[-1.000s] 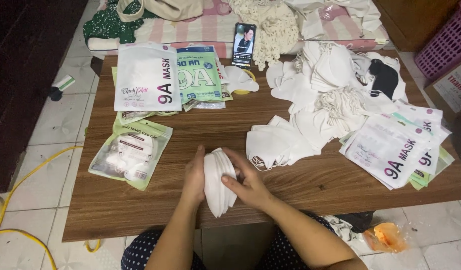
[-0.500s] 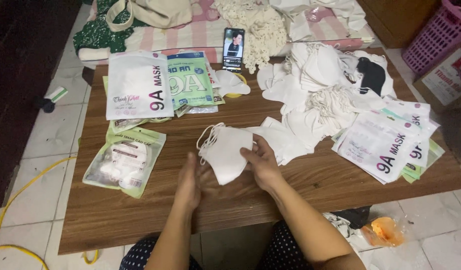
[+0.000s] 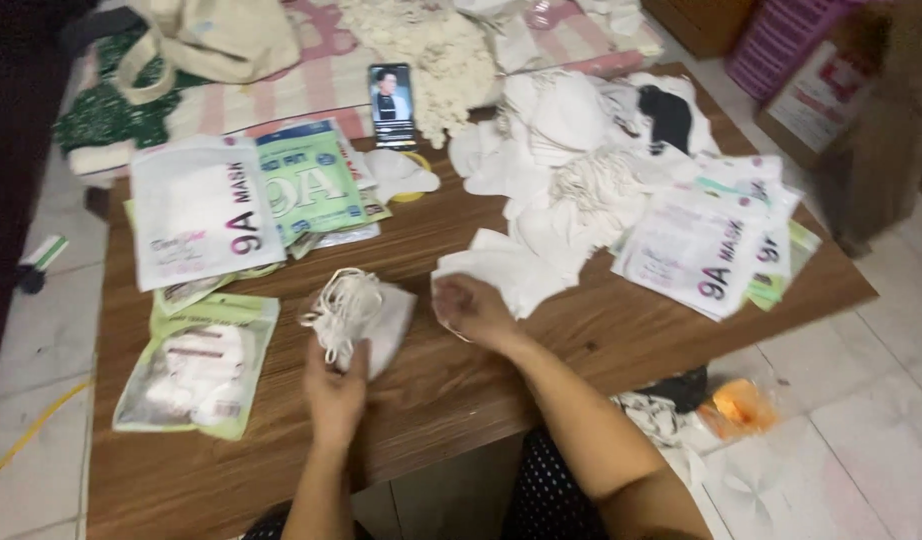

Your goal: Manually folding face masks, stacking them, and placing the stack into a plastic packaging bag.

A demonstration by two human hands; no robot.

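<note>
— Head view, item one: what does the left hand (image 3: 336, 385) hold?

— A small stack of white masks (image 3: 366, 312), ear loops bunched on top. The fingers are closed on its near edge, thumb up against the side; the stack lies on the wooden table (image 3: 461, 390) just beyond the fingertips, on the far side of the hand.

— Item two, the right hand (image 3: 473, 310)?

— Just right of that stack, apart from it. It is curled loosely on the near edge of a heap of loose white masks (image 3: 541, 250); whether it actually pinches one, I cannot tell, the picture is blurred there.

— Remaining stock, placed from the stack?

— Left of it, a filled green-edged pouch (image 3: 196, 365) flat on the table. Beyond and left, empty white and green mask packets (image 3: 241, 205). Straight beyond, at the table's far edge, a phone (image 3: 391, 105) standing upright. Far right, past the heap, more flat printed packets (image 3: 706, 245). Below the table's right edge, an orange bag (image 3: 741, 405) on the tiled floor.
</note>
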